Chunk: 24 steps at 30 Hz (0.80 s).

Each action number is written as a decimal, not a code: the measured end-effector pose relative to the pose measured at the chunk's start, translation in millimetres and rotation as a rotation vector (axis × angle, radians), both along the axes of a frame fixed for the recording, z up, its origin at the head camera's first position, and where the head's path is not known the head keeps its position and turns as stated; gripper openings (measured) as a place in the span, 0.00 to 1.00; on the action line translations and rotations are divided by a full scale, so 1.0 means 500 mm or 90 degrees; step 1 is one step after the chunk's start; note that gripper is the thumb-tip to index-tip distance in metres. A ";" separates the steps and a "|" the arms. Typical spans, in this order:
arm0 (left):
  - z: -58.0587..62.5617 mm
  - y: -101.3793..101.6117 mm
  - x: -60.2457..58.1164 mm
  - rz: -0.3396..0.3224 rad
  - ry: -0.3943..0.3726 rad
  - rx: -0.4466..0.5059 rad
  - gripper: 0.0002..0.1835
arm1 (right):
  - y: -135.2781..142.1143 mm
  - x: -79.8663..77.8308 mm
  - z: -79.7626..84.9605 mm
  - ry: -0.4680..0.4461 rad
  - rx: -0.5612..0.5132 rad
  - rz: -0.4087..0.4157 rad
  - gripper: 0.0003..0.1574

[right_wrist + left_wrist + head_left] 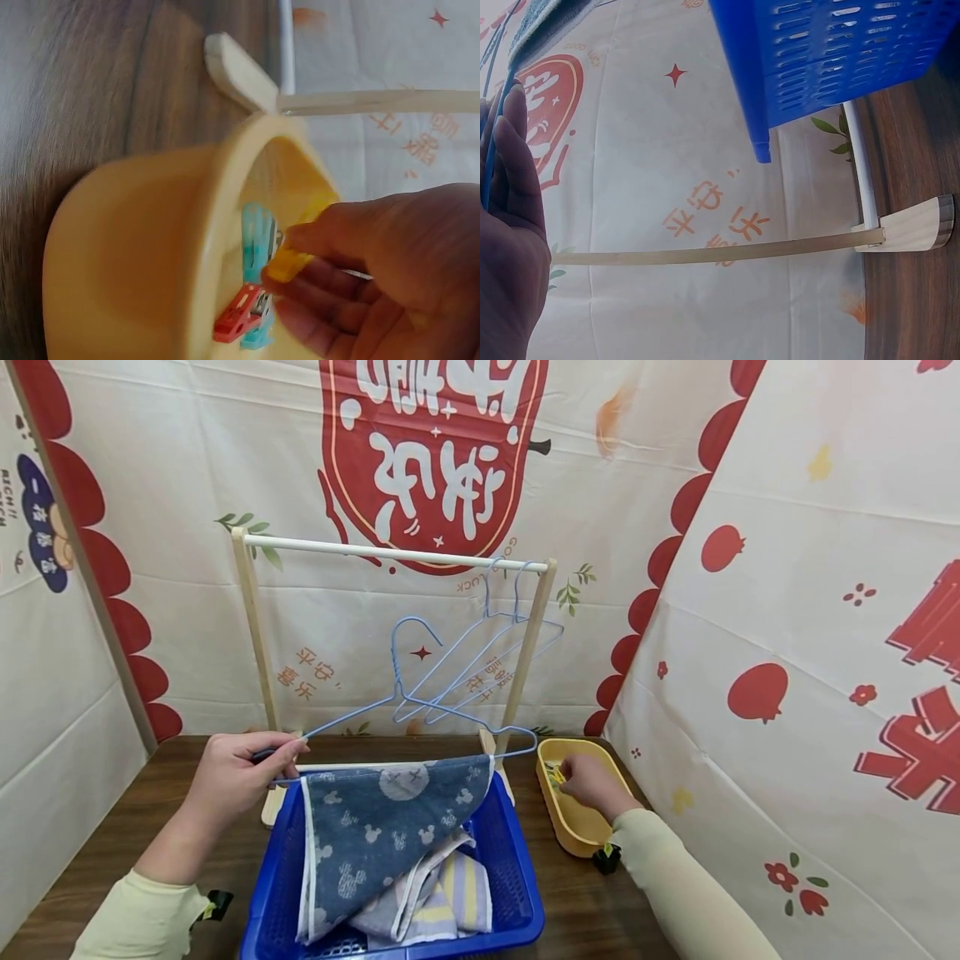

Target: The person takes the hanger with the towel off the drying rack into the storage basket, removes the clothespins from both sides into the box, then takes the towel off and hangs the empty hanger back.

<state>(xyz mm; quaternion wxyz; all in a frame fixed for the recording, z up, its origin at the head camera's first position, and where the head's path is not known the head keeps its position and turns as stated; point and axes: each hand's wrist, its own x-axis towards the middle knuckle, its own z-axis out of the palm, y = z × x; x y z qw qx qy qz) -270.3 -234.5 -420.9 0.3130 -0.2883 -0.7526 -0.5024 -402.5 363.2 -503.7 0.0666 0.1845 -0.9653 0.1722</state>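
Note:
My left hand (236, 777) grips the left end of a blue wire hanger (397, 693). A dark blue towel with pale mouse-head shapes (382, 827) hangs from the hanger's lower bar, its lower part over the blue basket (528, 902). In the left wrist view, the hand (514, 172) curls around the wire beside the towel's edge. My right hand (596, 787) is inside the yellow bin (581, 843). The right wrist view shows it pinching a yellow clothespin (289, 262). Below lie a red clothespin (238, 313) and teal clothespins (256, 240).
Behind the basket stands a rack with a white rail (375, 552) and wooden posts (528, 652). Two more blue hangers (480, 635) hang at the rail's right end. A striped yellow and lilac cloth (457, 893) lies in the basket. Printed fabric surrounds the wooden table (180, 810).

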 end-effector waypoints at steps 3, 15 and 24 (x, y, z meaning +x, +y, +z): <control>0.001 0.001 -0.001 0.003 0.009 -0.001 0.12 | -0.001 0.000 -0.003 -0.054 0.025 -0.025 0.14; -0.001 0.000 -0.001 0.004 0.022 -0.001 0.12 | 0.013 -0.039 -0.050 -0.135 0.139 -0.086 0.16; -0.003 -0.002 0.000 0.004 0.025 0.003 0.09 | -0.022 0.021 -0.005 -0.146 0.119 -0.117 0.10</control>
